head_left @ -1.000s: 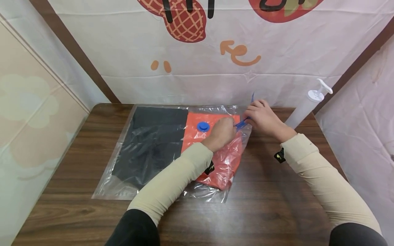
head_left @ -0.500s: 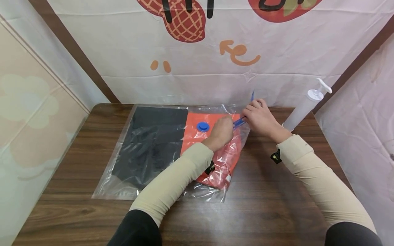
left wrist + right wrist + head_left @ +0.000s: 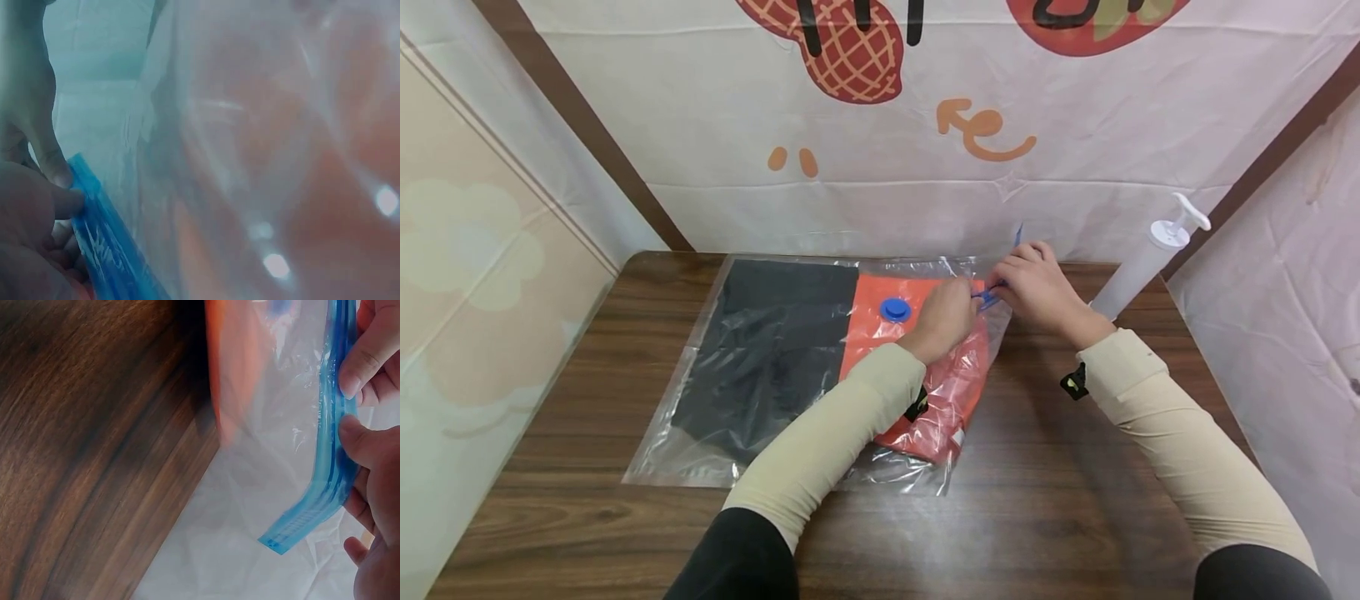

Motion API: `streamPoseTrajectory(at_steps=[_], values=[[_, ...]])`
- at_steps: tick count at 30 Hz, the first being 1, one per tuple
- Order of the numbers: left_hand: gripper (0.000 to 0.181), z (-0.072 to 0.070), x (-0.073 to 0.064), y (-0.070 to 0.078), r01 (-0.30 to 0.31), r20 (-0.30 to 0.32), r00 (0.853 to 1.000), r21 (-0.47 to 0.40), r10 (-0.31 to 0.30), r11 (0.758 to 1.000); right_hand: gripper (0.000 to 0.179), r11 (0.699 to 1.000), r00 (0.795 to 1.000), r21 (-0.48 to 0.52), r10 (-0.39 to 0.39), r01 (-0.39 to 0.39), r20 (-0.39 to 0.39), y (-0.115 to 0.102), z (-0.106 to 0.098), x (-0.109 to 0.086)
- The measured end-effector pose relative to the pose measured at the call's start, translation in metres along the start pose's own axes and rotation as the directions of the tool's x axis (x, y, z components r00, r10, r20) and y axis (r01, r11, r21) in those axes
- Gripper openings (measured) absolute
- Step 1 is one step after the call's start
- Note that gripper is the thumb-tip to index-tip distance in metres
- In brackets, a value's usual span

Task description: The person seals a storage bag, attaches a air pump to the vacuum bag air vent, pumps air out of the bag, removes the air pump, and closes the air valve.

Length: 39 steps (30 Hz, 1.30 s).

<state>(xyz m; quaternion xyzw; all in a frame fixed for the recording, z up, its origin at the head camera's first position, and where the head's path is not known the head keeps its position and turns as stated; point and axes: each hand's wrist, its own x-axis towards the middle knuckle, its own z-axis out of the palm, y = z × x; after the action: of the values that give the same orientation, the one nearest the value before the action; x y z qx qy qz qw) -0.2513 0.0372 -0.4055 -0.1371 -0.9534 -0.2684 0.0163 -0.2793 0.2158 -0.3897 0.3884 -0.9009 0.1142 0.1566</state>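
Note:
A clear vacuum storage bag (image 3: 688, 473) lies flat on the table, with a dark folded cloth (image 3: 775, 350) and an orange folded cloth (image 3: 872, 333) inside. Its round blue valve (image 3: 895, 310) sits above the orange part. Along the bag's right end runs a blue zip strip (image 3: 331, 450), lifted off the table. My left hand (image 3: 949, 315) pinches this strip between thumb and fingers. Just beyond it, my right hand (image 3: 1033, 287) pinches the same strip, close beside the left. The strip's bent free end sticks out past the right fingers.
A white hand pump (image 3: 1138, 271) with a T-shaped handle stands at the table's back right, behind the right wrist. A printed cloth backdrop (image 3: 880, 212) hangs right behind the brown wooden table (image 3: 1037, 492), with more cloth at both sides.
My right hand has shifted slightly left along the strip, and my left hand has edged right towards it. The gap between them is narrower. The bag lies nearly as before.

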Motion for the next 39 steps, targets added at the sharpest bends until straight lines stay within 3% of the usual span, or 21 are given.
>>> streamPoseTrajectory(at_steps=[9,17,23,28,33,39], values=[[0.012,0.000,0.007,-0.005,-0.024,0.063,0.998,-0.038,0.026,0.999,0.010,1.000,1.000,0.008,-0.010,0.010,-0.029,0.000,0.003,-0.001],[0.013,0.003,0.009,-0.004,-0.049,0.065,0.997,-0.022,0.050,0.999,0.009,1.000,0.999,0.005,-0.014,0.014,-0.051,0.003,0.007,-0.002],[0.012,0.006,0.007,-0.001,-0.038,0.041,0.998,0.034,0.037,0.999,0.008,1.000,1.000,0.029,0.000,0.000,0.010,0.005,0.000,0.001],[0.013,0.004,0.006,0.000,0.001,0.050,0.999,0.006,-0.002,1.000,0.017,1.000,0.997,-0.011,-0.014,0.015,0.073,0.012,-0.010,0.003],[0.010,0.000,0.005,0.001,0.022,0.060,0.998,-0.012,-0.021,1.000,0.016,0.992,0.996,-0.096,-0.071,0.077,0.062,0.013,-0.012,0.007],[0.021,-0.002,0.007,0.003,0.013,0.049,0.999,-0.050,-0.011,0.999,0.012,0.992,0.996,-0.106,-0.056,0.063,0.074,0.012,-0.012,0.007]])
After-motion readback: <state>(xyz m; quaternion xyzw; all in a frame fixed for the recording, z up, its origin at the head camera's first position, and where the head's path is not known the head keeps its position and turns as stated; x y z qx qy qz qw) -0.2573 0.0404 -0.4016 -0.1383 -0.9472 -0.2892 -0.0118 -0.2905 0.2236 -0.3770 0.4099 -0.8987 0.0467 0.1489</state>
